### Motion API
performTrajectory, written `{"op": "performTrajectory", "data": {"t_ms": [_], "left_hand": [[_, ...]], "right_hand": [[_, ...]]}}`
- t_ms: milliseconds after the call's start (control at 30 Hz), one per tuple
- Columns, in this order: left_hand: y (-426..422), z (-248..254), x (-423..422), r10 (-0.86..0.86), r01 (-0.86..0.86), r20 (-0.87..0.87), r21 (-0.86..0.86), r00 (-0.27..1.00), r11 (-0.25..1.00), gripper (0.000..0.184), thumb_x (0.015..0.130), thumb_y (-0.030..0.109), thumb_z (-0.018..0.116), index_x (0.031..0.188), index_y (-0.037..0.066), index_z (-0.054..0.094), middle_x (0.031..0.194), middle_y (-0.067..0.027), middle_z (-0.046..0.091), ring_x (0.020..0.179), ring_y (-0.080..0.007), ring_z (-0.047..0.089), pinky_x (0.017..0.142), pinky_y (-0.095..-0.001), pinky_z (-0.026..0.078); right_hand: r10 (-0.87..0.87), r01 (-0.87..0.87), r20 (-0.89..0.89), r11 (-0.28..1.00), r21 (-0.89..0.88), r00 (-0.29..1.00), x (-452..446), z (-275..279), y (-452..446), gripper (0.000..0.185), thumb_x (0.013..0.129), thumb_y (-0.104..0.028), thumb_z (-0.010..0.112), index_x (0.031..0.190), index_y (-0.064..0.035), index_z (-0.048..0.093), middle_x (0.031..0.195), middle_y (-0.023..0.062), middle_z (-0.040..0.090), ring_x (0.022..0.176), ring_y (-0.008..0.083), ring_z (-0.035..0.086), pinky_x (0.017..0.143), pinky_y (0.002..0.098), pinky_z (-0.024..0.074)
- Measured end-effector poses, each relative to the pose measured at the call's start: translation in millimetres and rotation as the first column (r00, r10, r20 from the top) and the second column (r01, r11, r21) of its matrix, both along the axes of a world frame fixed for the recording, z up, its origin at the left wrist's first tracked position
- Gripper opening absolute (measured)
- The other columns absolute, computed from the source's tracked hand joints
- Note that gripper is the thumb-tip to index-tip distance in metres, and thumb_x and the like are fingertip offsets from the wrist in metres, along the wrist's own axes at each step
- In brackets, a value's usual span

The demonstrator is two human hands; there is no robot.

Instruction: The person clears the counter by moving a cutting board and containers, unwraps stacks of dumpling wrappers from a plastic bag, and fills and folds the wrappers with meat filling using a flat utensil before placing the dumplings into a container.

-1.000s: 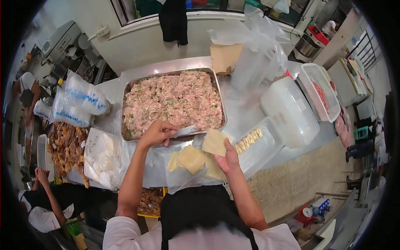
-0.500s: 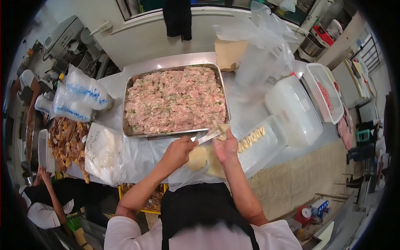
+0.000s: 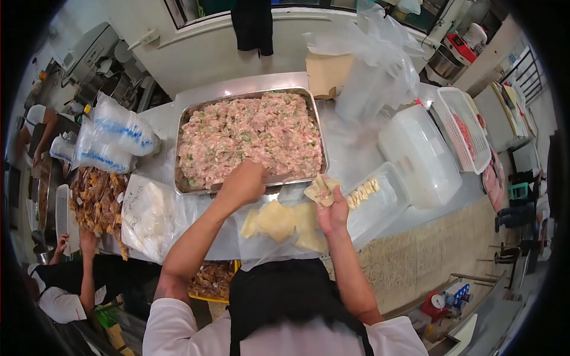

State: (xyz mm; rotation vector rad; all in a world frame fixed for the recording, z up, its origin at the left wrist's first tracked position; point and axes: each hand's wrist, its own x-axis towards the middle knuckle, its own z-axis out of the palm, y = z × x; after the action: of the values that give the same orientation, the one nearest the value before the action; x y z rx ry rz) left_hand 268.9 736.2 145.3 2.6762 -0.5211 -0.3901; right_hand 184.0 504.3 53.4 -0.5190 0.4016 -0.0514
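My left hand [image 3: 244, 181] is closed around the handle of a flat spatula [image 3: 278, 178], at the near edge of a metal tray [image 3: 325, 160]. Minced meat [image 3: 249, 133] flecked with green fills that tray. In my right hand [image 3: 333, 212] lies a dumpling wrapper [image 3: 319, 188], opened out, with a little meat on it. Just in front of me on plastic are more yellowish wrappers [image 3: 276, 221]. To the right, a row of folded dumplings [image 3: 363, 193] sits in a clear plastic container [image 3: 386, 207].
Plastic-wrapped packs [image 3: 122, 130], a pile of brown meat pieces [image 3: 98, 204] and a white bag [image 3: 148, 216] stand left. A translucent lidded box [image 3: 418, 157] and white basket [image 3: 460, 130] are right. Another person [image 3: 65, 296] works at the lower left.
My left hand with the spatula has moved left and away from me, from the wrapper to the tray's near edge. The right hand has shifted slightly right, and its wrapper now lies more open.
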Motion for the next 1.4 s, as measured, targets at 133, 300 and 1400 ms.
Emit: {"op": "performTrajectory", "data": {"t_ms": [133,300,1400], "left_hand": [[18.4,-11.3,14.9,0.039,-0.073,-0.151,-0.231,0.988,0.970,0.028,0.068,0.000,0.064,0.091,0.008,0.077,0.084,-0.0216,0.070,0.080,-0.0406,0.068,0.074,-0.0472,0.055],[16.3,-36.6,11.0,-0.191,0.163,0.201,0.146,0.961,0.976,0.035,0.069,0.003,0.062,0.100,0.008,0.077,0.090,-0.0182,0.071,0.087,-0.0384,0.068,0.075,-0.0474,0.055],[-5.0,-1.0,-90.4,0.081,0.016,0.196,-0.447,0.977,0.894,0.022,0.083,-0.002,0.068,0.102,0.005,0.077,0.081,-0.0136,0.062,0.073,-0.0301,0.063,0.064,-0.0383,0.050]], "right_hand": [[-0.057,0.057,-0.087,0.998,0.002,0.995,-0.3,4.3,-1.1,0.051,0.110,-0.030,0.034,0.144,0.0067,0.042,0.143,0.0174,0.052,0.134,0.0304,0.049,0.118,0.0441,0.0363],[-0.028,0.029,-0.037,0.999,0.013,0.999,-1.8,-5.1,-2.7,0.049,0.110,-0.029,0.033,0.144,0.0060,0.043,0.144,0.0166,0.052,0.135,0.0300,0.049,0.118,0.0440,0.0359],[-0.068,0.080,-0.084,0.987,0.139,0.994,18.4,12.4,24.1,0.046,0.109,-0.025,0.035,0.144,0.0035,0.046,0.135,0.0122,0.057,0.123,0.0262,0.054,0.112,0.0427,0.0412]]}}
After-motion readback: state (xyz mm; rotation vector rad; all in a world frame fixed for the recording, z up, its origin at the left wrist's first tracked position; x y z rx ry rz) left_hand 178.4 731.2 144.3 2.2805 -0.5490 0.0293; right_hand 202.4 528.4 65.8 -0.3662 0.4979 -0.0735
